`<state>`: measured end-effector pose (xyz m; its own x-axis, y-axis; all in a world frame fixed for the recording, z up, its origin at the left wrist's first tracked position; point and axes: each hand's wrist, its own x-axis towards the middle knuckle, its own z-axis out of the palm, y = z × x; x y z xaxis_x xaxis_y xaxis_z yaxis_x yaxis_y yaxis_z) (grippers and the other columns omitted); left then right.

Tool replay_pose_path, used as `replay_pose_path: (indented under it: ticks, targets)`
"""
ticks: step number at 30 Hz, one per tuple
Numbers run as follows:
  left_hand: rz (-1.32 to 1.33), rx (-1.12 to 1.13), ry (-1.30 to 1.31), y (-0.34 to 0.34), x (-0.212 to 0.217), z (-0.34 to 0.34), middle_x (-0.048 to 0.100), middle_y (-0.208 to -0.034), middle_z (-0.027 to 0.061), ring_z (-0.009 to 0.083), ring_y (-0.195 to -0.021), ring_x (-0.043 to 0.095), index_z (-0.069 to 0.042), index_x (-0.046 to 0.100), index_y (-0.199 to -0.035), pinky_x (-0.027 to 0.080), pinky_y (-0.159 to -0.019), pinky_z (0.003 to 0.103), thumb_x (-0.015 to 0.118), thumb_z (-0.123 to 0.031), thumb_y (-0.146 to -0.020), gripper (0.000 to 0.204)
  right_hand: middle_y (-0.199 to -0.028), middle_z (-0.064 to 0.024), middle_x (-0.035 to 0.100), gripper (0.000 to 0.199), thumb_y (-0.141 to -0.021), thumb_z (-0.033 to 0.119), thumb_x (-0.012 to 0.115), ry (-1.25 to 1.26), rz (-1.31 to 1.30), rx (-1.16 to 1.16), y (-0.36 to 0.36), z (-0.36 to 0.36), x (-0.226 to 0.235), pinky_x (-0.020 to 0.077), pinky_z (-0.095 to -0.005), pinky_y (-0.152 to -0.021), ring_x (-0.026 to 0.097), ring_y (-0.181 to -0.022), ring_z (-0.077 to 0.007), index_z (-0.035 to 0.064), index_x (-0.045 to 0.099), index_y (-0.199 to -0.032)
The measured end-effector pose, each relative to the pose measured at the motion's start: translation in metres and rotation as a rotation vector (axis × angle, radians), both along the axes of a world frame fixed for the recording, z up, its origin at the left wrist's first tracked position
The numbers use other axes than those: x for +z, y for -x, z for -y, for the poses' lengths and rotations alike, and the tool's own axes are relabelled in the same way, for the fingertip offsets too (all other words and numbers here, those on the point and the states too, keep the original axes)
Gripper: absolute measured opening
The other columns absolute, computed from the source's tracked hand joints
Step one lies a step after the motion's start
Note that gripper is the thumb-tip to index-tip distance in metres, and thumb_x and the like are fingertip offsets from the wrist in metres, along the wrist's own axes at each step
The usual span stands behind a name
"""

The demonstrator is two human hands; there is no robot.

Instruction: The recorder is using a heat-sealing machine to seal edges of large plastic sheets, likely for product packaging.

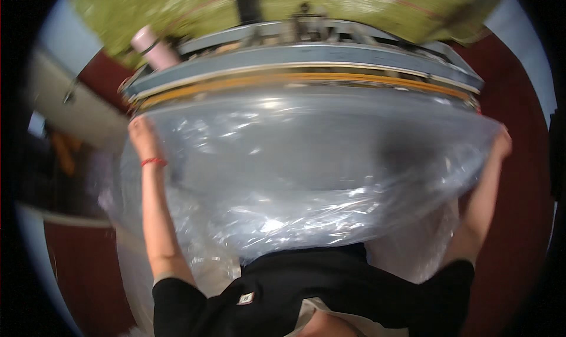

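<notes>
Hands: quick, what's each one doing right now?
Left hand: closed on the left edge of the clear plastic bag.
Right hand: gripping the bag's right edge.

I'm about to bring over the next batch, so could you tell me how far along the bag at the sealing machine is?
Done: the clear plastic bag is spread wide, its top edge lying along the machine's long bar. In hand: the left hand and right hand each grip an upper corner, holding it taut. Left: the edge looks not yet clamped, and whether it is sealed cannot be told.
</notes>
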<state>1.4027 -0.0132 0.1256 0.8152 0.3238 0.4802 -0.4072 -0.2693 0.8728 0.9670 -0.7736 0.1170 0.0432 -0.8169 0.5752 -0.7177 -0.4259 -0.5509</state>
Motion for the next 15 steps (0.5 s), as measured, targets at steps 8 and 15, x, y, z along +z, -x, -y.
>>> replay_pose_path:
  ticks: [8,15]
  targets:
    - [-0.105,-0.042,0.069,-0.161,-0.098,-0.067,0.043,-0.060,-0.0039,0.0044,-0.051,0.036,-0.007,0.052,-0.074,0.028,-0.044,0.019,0.050,-0.013,-0.080,0.009,-0.072,-0.0065,0.059,0.019,-0.076,0.021,0.060,-0.078,0.486,0.386,-0.115,0.037,-0.094,0.0423,-0.0267,-0.062,0.054,-0.067,-0.0136,0.0031,0.058,-0.081]
    - [-0.053,-0.145,0.153,-0.187,-0.106,-0.068,0.049,-0.067,-0.0031,0.0051,-0.060,0.042,-0.006,0.053,-0.072,0.033,-0.055,0.017,0.057,-0.008,-0.077,0.007,-0.067,-0.0025,0.056,0.021,-0.071,0.015,0.067,-0.132,0.629,0.384,-0.140,0.032,-0.080,0.0407,-0.0205,-0.058,0.050,-0.060,-0.0083,0.0007,0.052,-0.072]
